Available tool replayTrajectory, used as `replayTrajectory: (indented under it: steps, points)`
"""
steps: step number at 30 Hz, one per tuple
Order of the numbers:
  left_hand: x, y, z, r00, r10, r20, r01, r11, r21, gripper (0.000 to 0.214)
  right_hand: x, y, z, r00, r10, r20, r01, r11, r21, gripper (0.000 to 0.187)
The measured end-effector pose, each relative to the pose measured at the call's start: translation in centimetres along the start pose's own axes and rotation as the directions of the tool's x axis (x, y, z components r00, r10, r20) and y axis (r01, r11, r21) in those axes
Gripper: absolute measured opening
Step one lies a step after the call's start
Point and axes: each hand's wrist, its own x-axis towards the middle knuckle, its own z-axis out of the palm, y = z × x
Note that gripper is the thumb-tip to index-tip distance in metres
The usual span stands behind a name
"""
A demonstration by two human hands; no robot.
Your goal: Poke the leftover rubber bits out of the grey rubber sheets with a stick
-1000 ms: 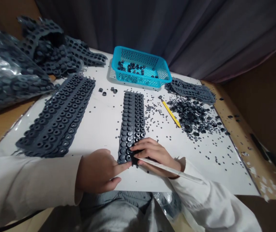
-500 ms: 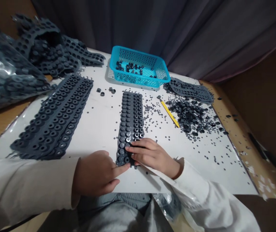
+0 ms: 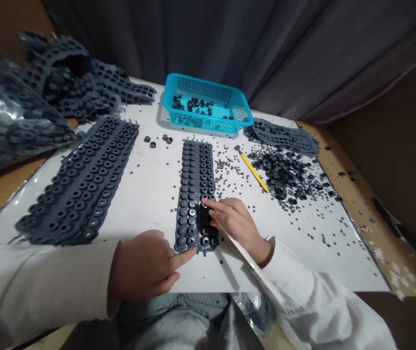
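Note:
A dark grey rubber sheet (image 3: 198,180) with rows of round, ring-topped knobs lies flat and lengthwise in front of me. At its near edge, my left hand (image 3: 147,262) touches it with an outstretched index finger; the thumb is apart and the other fingers are curled, with nothing held. My right hand (image 3: 237,224) is over the sheet's right rows, fingers bent together around a long, thin pale stick (image 3: 246,257) that slants down toward my lap. The stick's working end is hidden at the fingers.
Stacked knobbed sheets (image 3: 80,189) lie left, beside a clear bag (image 3: 7,116) of dark parts and a heap of sheets (image 3: 73,73). Behind stands a blue basket (image 3: 208,119) with small black pieces. Right are a yellow cutter-like tool (image 3: 254,172), black scraps (image 3: 284,175) and another sheet (image 3: 284,136).
My right hand has moved slightly right and up the sheet, uncovering the near knobs and swinging the pale stick with it. My left hand stays at the near edge. The view has shifted slightly.

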Motion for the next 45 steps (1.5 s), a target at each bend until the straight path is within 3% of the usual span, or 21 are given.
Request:
replayTrajectory:
  steps: [2,4,6,8,12,19,26,28,31,34,38,42,45]
  points:
    - [-0.1,-0.1,0.0,1.000,0.005,-0.015,-0.005,1.000,-0.009,0.048,0.1,0.0,-0.3,0.976,0.176,-0.128,-0.171,0.984,0.054,0.010]
    - [-0.1,-0.2,0.1,0.999,-0.003,-0.037,0.002,1.000,-0.022,0.048,0.2,-0.1,-0.6,0.922,0.327,-0.208,-0.311,0.945,0.105,0.010]
    - [-0.2,-0.2,0.2,0.997,-0.023,-0.068,0.020,0.999,-0.042,0.047,0.3,-0.3,-0.8,0.902,0.396,-0.170,-0.368,0.913,0.174,0.008]
    - [-0.2,-0.2,0.4,0.995,-0.032,-0.099,0.026,0.998,-0.059,0.047,0.3,-0.4,-0.8,0.932,0.359,-0.038,-0.335,0.899,0.281,0.009]
    - [-0.2,-0.3,0.7,0.990,-0.030,-0.139,0.024,0.999,-0.047,0.047,0.3,-0.5,-0.4,0.980,0.109,0.165,-0.170,0.891,0.421,0.015]
    - [-0.1,-0.3,0.4,0.992,-0.028,-0.120,0.023,0.999,-0.046,0.044,0.0,-0.1,-0.2,0.983,0.025,0.184,-0.090,0.931,0.354,0.013]
    - [0.0,-0.2,0.8,0.992,-0.009,-0.126,0.003,0.999,-0.052,0.041,0.2,0.2,0.1,0.965,-0.176,0.197,0.169,0.984,0.054,0.012]
    - [0.0,-0.2,0.8,0.992,-0.006,-0.127,0.000,0.999,-0.052,0.042,0.2,0.3,0.1,0.970,-0.161,0.181,0.165,0.986,-0.007,0.014]
    - [0.0,-0.2,0.8,0.991,-0.011,-0.131,0.004,0.999,-0.053,0.043,0.1,0.5,0.3,0.998,0.057,0.037,-0.055,0.997,-0.047,0.014]
    - [-0.1,-0.2,0.7,0.993,-0.012,-0.118,0.005,0.998,-0.055,0.043,0.2,0.4,0.2,0.971,0.240,-0.010,-0.237,0.962,0.136,0.011]
    - [-0.1,-0.2,0.7,0.993,-0.023,-0.118,0.017,0.998,-0.055,0.042,0.6,0.0,-0.1,0.979,0.140,0.148,-0.181,0.932,0.314,0.012]
    - [0.0,-0.3,0.5,0.996,-0.033,-0.079,0.029,0.999,-0.044,0.042,0.6,0.2,-0.1,0.980,0.088,0.181,-0.138,0.947,0.289,0.012]
    - [0.1,-0.2,0.4,0.997,-0.029,-0.068,0.026,0.999,-0.044,0.041,0.4,0.6,0.3,0.985,0.004,0.172,-0.037,0.982,0.186,0.011]
